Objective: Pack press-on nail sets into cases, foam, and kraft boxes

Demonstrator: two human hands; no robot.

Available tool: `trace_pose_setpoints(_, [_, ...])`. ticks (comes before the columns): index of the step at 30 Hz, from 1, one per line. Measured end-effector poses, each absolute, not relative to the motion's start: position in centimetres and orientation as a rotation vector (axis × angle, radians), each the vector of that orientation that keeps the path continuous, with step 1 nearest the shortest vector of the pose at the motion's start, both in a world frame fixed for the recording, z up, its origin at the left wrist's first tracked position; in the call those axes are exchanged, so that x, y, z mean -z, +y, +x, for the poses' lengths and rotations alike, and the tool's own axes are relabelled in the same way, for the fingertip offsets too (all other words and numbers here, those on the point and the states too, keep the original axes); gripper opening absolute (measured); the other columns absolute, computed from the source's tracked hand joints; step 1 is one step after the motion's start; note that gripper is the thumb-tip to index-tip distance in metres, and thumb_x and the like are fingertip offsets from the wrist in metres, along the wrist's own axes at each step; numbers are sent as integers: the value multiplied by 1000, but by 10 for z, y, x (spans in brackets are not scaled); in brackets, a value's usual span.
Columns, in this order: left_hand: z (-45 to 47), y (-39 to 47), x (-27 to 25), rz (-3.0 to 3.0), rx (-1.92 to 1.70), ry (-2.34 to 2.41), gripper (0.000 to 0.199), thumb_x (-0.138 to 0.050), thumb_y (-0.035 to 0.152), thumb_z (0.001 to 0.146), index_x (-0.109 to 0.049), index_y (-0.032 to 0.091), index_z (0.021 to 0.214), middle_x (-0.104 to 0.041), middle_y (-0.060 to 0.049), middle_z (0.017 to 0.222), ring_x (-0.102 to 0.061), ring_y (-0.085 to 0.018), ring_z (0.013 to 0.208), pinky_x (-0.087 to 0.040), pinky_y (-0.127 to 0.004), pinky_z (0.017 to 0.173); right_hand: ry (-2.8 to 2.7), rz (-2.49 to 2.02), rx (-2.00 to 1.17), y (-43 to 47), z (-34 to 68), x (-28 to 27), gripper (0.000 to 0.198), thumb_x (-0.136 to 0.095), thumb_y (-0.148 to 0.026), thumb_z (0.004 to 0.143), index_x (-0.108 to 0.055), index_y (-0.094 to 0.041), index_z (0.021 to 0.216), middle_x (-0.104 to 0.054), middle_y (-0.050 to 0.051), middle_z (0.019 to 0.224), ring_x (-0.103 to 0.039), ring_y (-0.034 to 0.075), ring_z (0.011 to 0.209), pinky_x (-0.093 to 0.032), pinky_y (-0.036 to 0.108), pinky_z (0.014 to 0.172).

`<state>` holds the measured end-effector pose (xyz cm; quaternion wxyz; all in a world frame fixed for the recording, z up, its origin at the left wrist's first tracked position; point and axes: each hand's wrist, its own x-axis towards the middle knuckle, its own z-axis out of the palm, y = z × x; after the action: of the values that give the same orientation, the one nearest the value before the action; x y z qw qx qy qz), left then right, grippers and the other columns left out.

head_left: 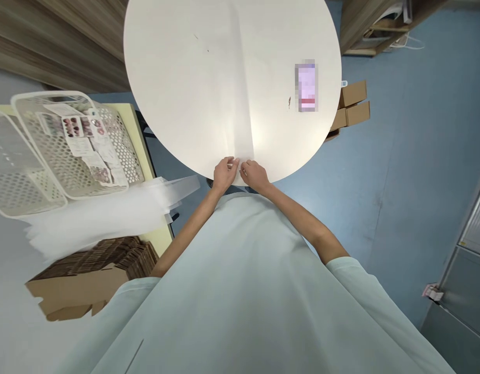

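Observation:
A long, translucent whitish strip (243,104) lies flat down the middle of the white round table (177,93), its near end close to the table's front edge. My left hand (225,171) is at the left corner of that end, thumb and fingers pinched together on it. At the right corner my right hand (254,175) has its fingers curled in, closed on the strip. A small gap separates the two hands. The fingertips partly hide the strip's near edge.
A pixelated phone-like rectangle (306,85) lies on the table's right side. To the left stand white plastic baskets (126,140) with packets and cards, a pile of translucent sheets (107,215) and folded cardboard (84,285). Small cardboard boxes (354,104) are right of the table.

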<state>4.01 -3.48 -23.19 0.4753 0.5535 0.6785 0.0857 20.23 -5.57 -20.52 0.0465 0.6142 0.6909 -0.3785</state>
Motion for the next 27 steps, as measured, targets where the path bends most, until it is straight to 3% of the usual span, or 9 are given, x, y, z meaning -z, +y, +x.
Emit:
trace_pose_setpoints(3, [44, -34, 237, 1231, -140, 1742, 33, -64, 50, 106, -76, 21, 116, -84, -13, 124, -79, -30, 113, -60, -42, 105, 2149, 1748, 1117, -54, 196, 211, 30, -46, -22, 117, -72, -15, 129, -75, 17, 127, -65, 32, 121, -56, 40, 94])
trace_pose_setpoints(6, [45, -32, 244, 1184, -110, 1812, 21, -66, 40, 102, -76, 22, 108, -85, -11, 117, -80, -28, 110, -59, -40, 102, 2181, 1664, 1118, -55, 194, 213, 28, -53, -27, 117, -73, -14, 131, -75, 18, 129, -65, 33, 124, -56, 42, 99])
trace_pose_setpoints(10, [45, -29, 247, 1182, -115, 1858, 19, -65, 38, 101, -76, 23, 104, -85, -10, 113, -79, -29, 110, -58, -40, 101, 2168, 1725, 1147, -56, 201, 213, 30, -57, -41, 117, -76, -19, 122, -76, 16, 126, -66, 33, 124, -57, 41, 99])
trace_pose_setpoints(21, [52, -33, 252, 1245, -139, 1934, 20, -61, 41, 103, -71, 25, 97, -83, -13, 106, -74, -34, 103, -57, -48, 99, 1684, 2244, 1254, -40, 240, 226, 27, -62, -43, 113, -72, -21, 126, -80, 13, 126, -74, 32, 116, -60, 43, 96])
trace_pose_setpoints(27, [61, -37, 255, 1254, -83, 1990, 19, -56, 37, 106, -69, 24, 100, -78, -17, 114, -72, -38, 110, -56, -55, 101, 1544, 2300, 1431, -38, 230, 233, 28, -65, -50, 109, -72, -23, 102, -83, 11, 113, -76, 30, 108, -59, 39, 89])
